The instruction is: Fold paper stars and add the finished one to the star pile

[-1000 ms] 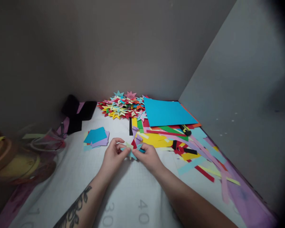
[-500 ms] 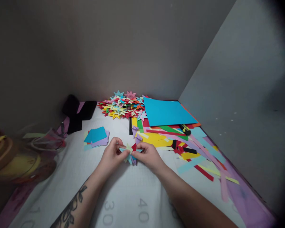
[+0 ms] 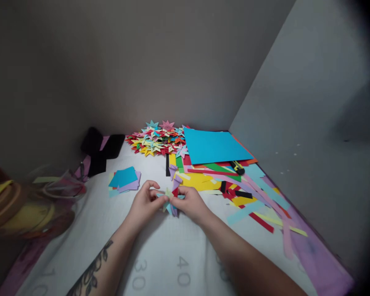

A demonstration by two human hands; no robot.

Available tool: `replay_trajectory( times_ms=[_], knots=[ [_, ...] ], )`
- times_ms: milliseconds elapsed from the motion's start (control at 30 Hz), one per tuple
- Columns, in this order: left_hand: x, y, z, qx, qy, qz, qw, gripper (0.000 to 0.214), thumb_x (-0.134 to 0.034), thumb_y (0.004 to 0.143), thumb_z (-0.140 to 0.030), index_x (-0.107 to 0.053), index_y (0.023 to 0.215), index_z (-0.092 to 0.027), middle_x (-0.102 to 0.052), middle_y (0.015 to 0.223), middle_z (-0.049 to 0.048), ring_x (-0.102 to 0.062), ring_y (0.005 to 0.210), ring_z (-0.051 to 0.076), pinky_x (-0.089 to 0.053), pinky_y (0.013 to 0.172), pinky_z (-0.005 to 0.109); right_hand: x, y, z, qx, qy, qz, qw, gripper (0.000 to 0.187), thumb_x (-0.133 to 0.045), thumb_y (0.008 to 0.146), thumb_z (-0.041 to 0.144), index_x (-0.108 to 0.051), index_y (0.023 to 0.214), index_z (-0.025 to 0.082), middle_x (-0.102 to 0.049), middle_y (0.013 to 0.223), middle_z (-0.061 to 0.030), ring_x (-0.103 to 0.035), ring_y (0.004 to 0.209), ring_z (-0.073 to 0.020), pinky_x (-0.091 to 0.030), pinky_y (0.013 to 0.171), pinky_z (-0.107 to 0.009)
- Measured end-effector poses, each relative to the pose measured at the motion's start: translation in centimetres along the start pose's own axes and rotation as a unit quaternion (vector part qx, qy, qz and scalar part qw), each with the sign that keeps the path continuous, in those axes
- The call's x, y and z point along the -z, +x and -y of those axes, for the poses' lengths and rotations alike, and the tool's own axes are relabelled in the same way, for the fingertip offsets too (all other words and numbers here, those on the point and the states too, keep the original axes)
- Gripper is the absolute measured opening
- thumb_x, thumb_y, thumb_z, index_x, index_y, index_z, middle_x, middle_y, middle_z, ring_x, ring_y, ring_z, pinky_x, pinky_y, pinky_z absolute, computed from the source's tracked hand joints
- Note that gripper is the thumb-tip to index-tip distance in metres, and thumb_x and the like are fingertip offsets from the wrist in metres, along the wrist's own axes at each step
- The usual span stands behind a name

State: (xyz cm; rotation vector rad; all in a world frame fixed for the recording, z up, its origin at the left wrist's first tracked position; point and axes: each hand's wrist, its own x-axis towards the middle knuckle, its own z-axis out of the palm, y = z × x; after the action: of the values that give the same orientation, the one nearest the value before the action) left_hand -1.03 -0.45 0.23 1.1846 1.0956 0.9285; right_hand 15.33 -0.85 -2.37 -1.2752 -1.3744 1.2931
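Between my two hands is a folded paper star (image 3: 168, 192) with pale yellow, red, light blue and purple points. My left hand (image 3: 147, 201) pinches its left side between thumb and fingers. On the other side, my right hand (image 3: 189, 202) grips it near the red and blue points. Part of the star is hidden behind my fingers. Just beyond my right hand lie small folded purple paper pieces (image 3: 176, 181). A short stack of cut paper pieces, blue on top (image 3: 123, 176), rests to the left of my left hand.
A heap of colourful paper stars (image 3: 154, 139) lies at the back against the wall. Right of it are a large blue paper sheet (image 3: 217, 145), a utility knife (image 3: 237, 167) and scattered paper strips (image 3: 262, 222). At left stand a blurred clear container (image 3: 27, 205) and black objects (image 3: 97, 162).
Both hands still hold the star, with small finger shifts; my left fingers are raised slightly more. The whole view has shifted a little.
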Motion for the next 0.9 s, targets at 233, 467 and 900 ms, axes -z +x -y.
replay_trajectory(
  times_ms=[233, 467, 900],
  knots=[
    [0.7, 1.3, -0.3, -0.036, 0.049, -0.122, 0.991, 0.037, -0.054, 0.078, -0.052, -0.051, 0.093, -0.018, -0.063, 0.075, 0.0015, -0.056, 0.061, 0.013, -0.042, 0.054, 0.023, 0.6, -0.2, 0.7, -0.007, 0.146, 0.124, 0.981, 0.016, -0.07, 0.063, 0.026, -0.063, 0.07, 0.014, -0.056, 0.061, 0.0027, -0.048, 0.055, -0.0094, -0.04, 0.056, -0.021],
    [-0.1, 8.1, -1.7, -0.105, 0.335, -0.115, 0.929, 0.024, -0.056, 0.072, -0.039, -0.059, 0.084, -0.019, -0.062, 0.079, 0.0024, -0.055, 0.07, 0.017, -0.042, 0.066, 0.028, 1.1, -0.4, 1.5, -0.02, 0.022, 0.34, 0.94, 0.017, -0.071, 0.062, 0.026, -0.063, 0.071, 0.014, -0.055, 0.059, 0.0058, -0.046, 0.054, -0.0068, -0.036, 0.052, -0.017],
    [-0.1, 15.0, -3.3, -0.088, 0.416, 0.068, 0.902, 0.012, -0.07, 0.046, -0.022, -0.06, 0.053, -0.022, -0.058, 0.056, -0.0004, -0.047, 0.054, 0.015, -0.033, 0.054, 0.025, 1.7, 0.5, 1.6, 0.011, 0.02, 0.347, 0.938, 0.017, -0.072, 0.064, 0.029, -0.064, 0.073, 0.016, -0.055, 0.061, 0.0063, -0.045, 0.055, -0.0064, -0.036, 0.053, -0.016]
  ],
)
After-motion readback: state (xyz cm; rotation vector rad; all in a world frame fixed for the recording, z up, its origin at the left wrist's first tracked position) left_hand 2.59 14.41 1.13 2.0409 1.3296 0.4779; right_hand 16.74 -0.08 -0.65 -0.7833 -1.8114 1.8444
